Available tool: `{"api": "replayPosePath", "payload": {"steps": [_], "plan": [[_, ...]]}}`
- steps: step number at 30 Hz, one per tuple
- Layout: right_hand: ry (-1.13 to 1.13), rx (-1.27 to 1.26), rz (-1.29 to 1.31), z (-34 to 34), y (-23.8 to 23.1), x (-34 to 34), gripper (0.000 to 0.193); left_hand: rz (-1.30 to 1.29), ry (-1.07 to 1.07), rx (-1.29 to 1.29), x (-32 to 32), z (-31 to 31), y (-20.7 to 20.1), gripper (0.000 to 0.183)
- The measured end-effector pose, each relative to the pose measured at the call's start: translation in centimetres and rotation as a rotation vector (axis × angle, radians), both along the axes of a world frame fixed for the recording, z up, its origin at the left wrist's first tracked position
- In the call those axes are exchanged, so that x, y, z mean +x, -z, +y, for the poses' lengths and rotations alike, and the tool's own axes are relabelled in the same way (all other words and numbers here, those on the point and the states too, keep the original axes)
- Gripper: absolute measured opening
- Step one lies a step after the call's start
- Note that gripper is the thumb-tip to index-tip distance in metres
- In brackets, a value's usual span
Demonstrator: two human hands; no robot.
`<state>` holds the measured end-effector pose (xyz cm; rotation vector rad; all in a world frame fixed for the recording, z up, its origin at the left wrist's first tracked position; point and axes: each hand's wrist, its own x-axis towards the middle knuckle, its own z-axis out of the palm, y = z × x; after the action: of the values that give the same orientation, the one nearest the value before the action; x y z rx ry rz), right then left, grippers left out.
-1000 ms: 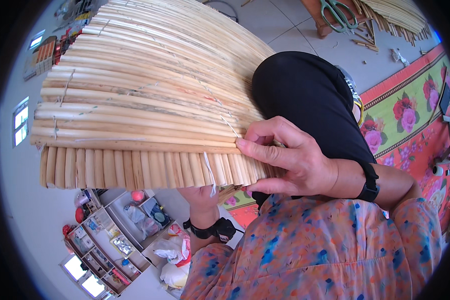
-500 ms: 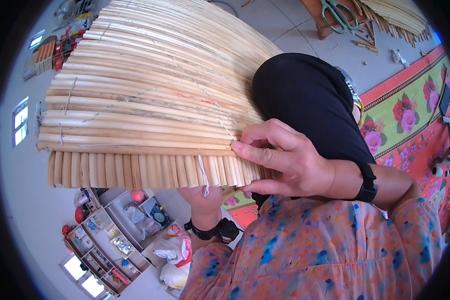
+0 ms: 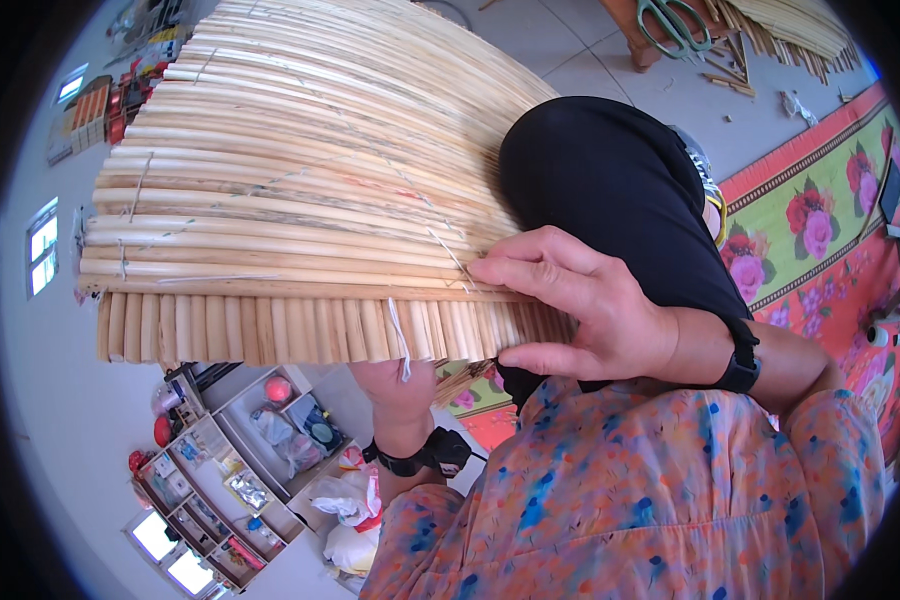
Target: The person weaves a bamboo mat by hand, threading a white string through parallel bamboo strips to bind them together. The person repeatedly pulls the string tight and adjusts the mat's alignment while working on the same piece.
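Observation:
A large panel of pale, peeled plant stalks (image 3: 310, 190), laid side by side and stitched with thread, lies across my lap. A row of short upright stalks (image 3: 235, 330) runs along its near edge. My right hand (image 3: 595, 300) rests at the right end of that edge, fingers stretched over the long stalks, thumb apart at the bottom of the short row. A loose white thread end (image 3: 448, 255) sticks up by its fingertips; another white thread (image 3: 398, 340) hangs over the short row. My left hand (image 3: 395, 385) is behind and below the panel, its fingers hidden.
My black-trousered knee (image 3: 610, 190) is bent against the panel's right side. Green-handled scissors (image 3: 675, 28) lie on a wooden stool (image 3: 630, 40), with cut stalks nearby. A flowered mat (image 3: 810, 230) covers the floor at right; shelves (image 3: 210, 480) stand at lower left.
My right hand has shifted slightly up and right; its fingers have moved off the white thread and straightened. The near edge of the panel has risen a little. The left hand stays underneath.

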<state>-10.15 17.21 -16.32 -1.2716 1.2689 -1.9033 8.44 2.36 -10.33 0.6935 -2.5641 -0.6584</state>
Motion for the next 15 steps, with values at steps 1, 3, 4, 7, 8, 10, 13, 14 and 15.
{"api": "replayPosePath", "payload": {"steps": [1,3,4,7,8,10,13,14,15], "plan": [[-0.004,0.003,-0.005,0.02,0.05,0.01,0.063,0.001,-0.001,0.003,-0.02,0.01,-0.08,0.053],[-0.005,0.001,-0.007,0.03,0.12,-0.05,0.063,-0.003,-0.005,0.017,-0.01,0.03,-0.29,0.053],[-0.003,-0.003,-0.003,0.03,0.13,-0.08,0.063,-0.004,-0.002,0.019,-0.05,0.01,-0.34,0.052],[0.003,-0.018,-0.001,-0.08,0.24,-0.06,0.063,-0.006,0.015,0.021,-0.03,-0.12,-0.35,0.05],[0.004,-0.024,-0.001,-0.1,0.26,-0.02,0.063,0.001,0.008,0.035,0.04,-0.13,-0.3,0.049],[0.001,-0.027,0.009,-0.11,0.13,0.01,0.066,0.013,-0.005,0.056,0.07,0.0,-0.33,0.047],[-0.005,-0.007,0.081,-0.1,-0.25,-0.2,0.07,0.012,-0.003,0.057,-0.22,0.19,-0.72,0.046],[-0.009,0.0,0.114,-0.14,-0.4,-0.29,0.072,-0.002,0.008,0.043,-0.31,0.18,-0.91,0.046],[0.003,0.002,0.143,-0.19,-0.57,-0.34,0.072,-0.004,0.016,0.042,-0.36,0.14,-0.97,0.047]]}}
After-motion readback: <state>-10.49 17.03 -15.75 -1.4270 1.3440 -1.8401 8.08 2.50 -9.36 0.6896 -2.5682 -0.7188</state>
